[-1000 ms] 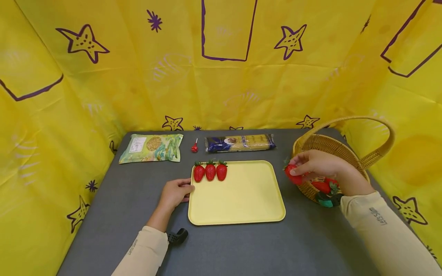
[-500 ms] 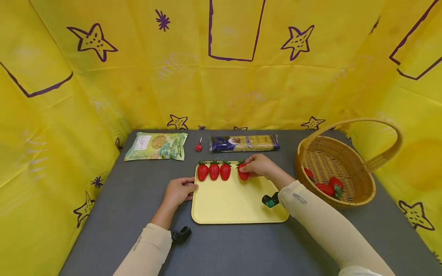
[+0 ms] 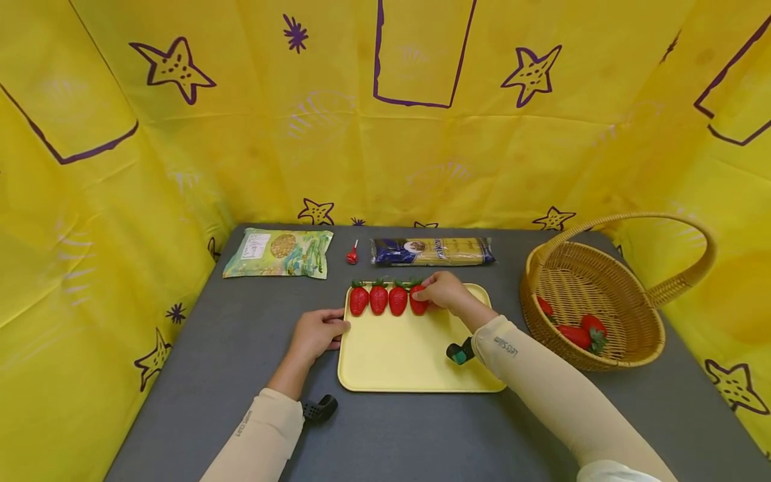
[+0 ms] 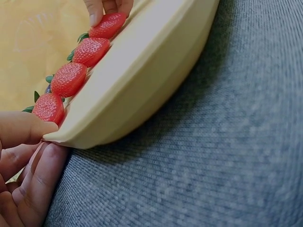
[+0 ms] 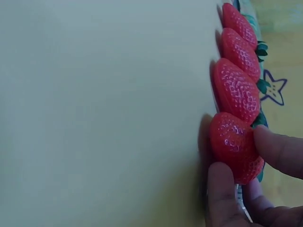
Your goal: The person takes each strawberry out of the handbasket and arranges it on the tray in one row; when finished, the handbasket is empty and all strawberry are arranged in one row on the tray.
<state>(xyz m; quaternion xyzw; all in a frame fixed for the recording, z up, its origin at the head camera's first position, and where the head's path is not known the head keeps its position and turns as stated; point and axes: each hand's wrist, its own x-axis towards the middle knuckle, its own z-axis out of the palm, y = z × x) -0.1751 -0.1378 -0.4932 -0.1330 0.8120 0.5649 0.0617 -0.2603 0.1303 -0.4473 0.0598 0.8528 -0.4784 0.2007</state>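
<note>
A pale yellow tray (image 3: 415, 355) lies on the grey table. My left hand (image 3: 316, 331) pinches its left rim, thumb on top and fingers beneath, as the left wrist view shows. Along the tray's far edge runs a row of red strawberries with green leaves, among them a strawberry (image 3: 359, 300) at the left end. With thumb and fingers my right hand (image 3: 444, 292) holds the strawberry (image 5: 234, 142) at the row's right end, close beside its neighbour (image 5: 236, 90). More strawberries (image 3: 577, 336) lie inside the wicker basket (image 3: 632, 358) to the right.
Behind the tray lie a green patterned bag (image 3: 280, 253), a red lollipop (image 3: 352, 255) and a pack of spaghetti (image 3: 432, 251). The basket's tall handle (image 3: 680, 284) arches up at the right. Yellow cloth (image 3: 385, 161) encloses the table's back and sides.
My right hand has moved left from the basket to the tray with a strawberry, then slid it left toward the row. The left hand keeps its hold on the rim.
</note>
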